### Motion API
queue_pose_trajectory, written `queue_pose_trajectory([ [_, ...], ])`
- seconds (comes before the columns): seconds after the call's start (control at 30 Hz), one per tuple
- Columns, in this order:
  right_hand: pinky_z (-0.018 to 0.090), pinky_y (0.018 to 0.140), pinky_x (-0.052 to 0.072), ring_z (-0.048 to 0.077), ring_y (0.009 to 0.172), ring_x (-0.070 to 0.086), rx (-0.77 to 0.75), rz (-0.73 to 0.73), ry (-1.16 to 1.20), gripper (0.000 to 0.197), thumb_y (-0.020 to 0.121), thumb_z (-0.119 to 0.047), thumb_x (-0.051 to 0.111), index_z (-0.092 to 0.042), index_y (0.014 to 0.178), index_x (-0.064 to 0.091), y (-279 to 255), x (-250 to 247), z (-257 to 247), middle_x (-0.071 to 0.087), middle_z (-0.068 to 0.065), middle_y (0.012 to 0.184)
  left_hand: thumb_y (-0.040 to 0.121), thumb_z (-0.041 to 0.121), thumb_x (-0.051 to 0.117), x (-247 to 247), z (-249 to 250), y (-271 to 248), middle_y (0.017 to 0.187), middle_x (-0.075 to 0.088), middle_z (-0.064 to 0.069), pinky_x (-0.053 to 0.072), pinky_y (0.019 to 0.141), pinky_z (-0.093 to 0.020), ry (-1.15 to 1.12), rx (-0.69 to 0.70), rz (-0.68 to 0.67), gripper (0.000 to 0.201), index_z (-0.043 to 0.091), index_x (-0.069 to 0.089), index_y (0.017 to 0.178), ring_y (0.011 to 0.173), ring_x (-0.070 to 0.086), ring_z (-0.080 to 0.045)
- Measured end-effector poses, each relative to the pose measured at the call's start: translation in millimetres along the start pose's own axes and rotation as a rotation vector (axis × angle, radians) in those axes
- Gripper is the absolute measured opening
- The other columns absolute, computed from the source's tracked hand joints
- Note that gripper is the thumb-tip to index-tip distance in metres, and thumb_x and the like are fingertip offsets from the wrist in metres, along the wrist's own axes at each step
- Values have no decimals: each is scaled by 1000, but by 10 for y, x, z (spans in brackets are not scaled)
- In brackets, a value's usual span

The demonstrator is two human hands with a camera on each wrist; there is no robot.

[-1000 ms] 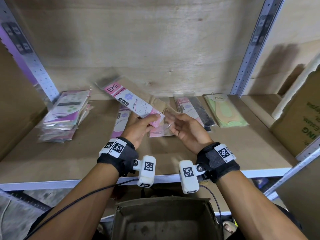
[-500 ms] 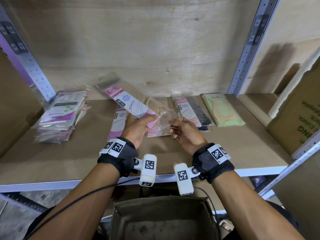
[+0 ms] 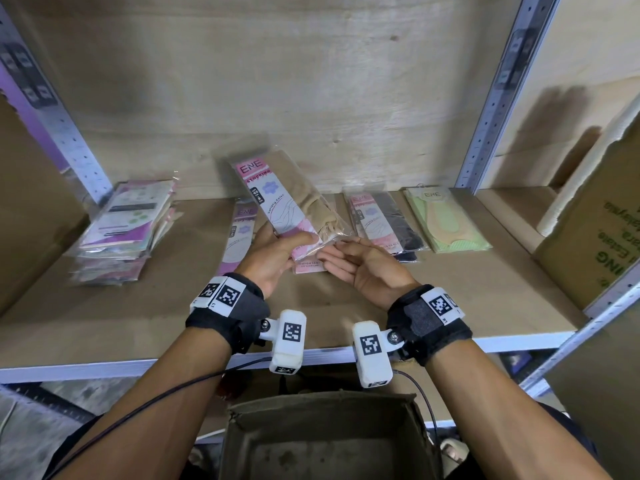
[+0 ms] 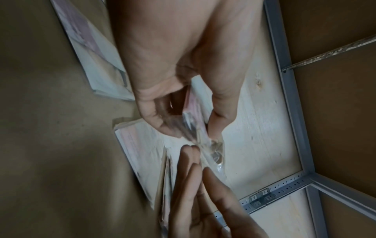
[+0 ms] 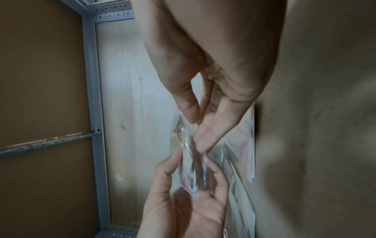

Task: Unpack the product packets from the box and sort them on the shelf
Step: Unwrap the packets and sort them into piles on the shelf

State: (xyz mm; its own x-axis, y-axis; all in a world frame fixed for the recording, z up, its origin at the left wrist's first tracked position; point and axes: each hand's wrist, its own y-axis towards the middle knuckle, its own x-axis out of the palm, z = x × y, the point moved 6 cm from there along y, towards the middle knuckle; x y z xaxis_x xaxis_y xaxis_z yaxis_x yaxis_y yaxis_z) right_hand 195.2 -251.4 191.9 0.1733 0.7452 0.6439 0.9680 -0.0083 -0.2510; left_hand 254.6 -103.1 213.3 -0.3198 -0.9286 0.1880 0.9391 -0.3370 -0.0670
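My left hand grips the lower end of a pink ENE packet holding a beige stocking, tilted up above the shelf board. My right hand lies palm up beside it, and its straight fingers touch the packet's clear wrapper end. In the left wrist view the thumb and fingers of the left hand close round the crinkled wrapper. Sorted packets lie on the shelf: a stack at the left, a purple one, a black one, a green one. The open box sits below my wrists.
A cardboard carton stands at the shelf's right end and another cardboard wall at the left. Grey perforated uprights frame the bay, with a plywood back panel behind. The metal front edge runs just under my wrists.
The packet in my left hand has swung from a flat diagonal to more upright. My right hand's fingers, curled at the wrapper end half a second ago, have straightened, palm up.
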Motion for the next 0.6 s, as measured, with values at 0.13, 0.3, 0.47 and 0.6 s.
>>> queue_pose_trajectory([
  [0.13, 37, 73, 62, 34, 93, 74, 22, -58, 29, 21, 98, 0, 46, 0, 90, 65, -34, 28, -36, 72, 27, 101, 74, 6, 80, -38, 25, 8, 114, 74, -5, 55, 96, -49, 79, 4, -31, 49, 16, 63, 119, 106, 71, -22],
  [0.3, 43, 77, 62, 34, 88, 74, 52, 25, -80, 29, 101, -30, 52, -3, 101, 62, -37, -30, -76, 71, 27, 101, 73, 4, 81, -77, 21, 15, 114, 74, -4, 60, 86, -38, 187, -55, -101, 53, 17, 62, 121, 109, 70, -22],
  [0.47, 32, 71, 62, 32, 95, 61, -7, 35, -442, 36, 85, -10, 75, 5, 116, 66, -27, -136, -145, 66, 21, 105, 76, 3, 82, -67, -10, -73, 109, 76, 6, 59, 76, -23, 318, -148, -266, 48, 25, 66, 116, 100, 73, -11],
  [0.6, 31, 68, 62, 24, 83, 70, 7, 35, -546, 40, 79, 0, 78, 9, 115, 63, -54, -177, -180, 73, 17, 98, 77, 7, 82, -86, -37, -117, 110, 76, 1, 59, 76, -23, 409, -196, -308, 47, 16, 68, 120, 104, 72, -15],
])
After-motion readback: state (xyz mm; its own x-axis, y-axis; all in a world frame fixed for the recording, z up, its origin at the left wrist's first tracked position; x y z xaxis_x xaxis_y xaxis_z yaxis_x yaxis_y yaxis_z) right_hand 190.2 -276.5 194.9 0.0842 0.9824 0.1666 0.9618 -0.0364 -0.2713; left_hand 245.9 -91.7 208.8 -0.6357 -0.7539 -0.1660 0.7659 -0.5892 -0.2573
